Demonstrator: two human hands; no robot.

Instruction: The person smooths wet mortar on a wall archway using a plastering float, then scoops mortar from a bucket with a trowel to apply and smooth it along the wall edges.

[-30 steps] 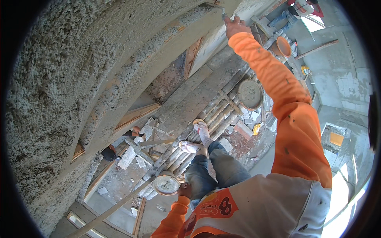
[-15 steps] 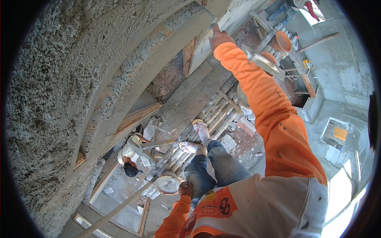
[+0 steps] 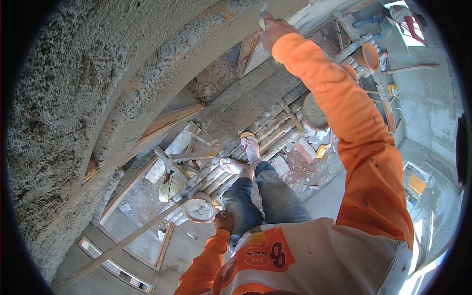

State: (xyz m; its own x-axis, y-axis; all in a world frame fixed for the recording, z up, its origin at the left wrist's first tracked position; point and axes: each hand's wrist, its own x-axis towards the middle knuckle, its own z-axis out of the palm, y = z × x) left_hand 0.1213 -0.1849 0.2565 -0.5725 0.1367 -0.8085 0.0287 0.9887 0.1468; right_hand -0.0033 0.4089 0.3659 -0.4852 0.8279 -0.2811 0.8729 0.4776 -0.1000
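Note:
My right hand (image 3: 276, 32), at the end of an outstretched orange sleeve, is raised to the lower edge of a curved, plastered arch (image 3: 196, 46). Its fingers are closed around a small tool with a pale, flat edge (image 3: 263, 9), probably a trowel, mostly hidden by the hand. The tool's tip is at the smooth band of grey mortar. My left hand (image 3: 223, 221) hangs low beside my left thigh, its fingers curled; whatever may be in them is hidden. My feet stand on a platform of wooden poles (image 3: 265, 135).
A round mortar tub (image 3: 199, 210) stands near my left hand, and another tub (image 3: 314, 112) sits under my right arm. Below are rubble and planks, with a co-worker (image 3: 170, 188) partly hidden. Another person (image 3: 400, 19) works at the far right near orange basins (image 3: 368, 56).
The view has shifted, and my right hand appears higher, still at the arch's edge. The co-worker below is now largely covered by planks. My left hand stays by my thigh.

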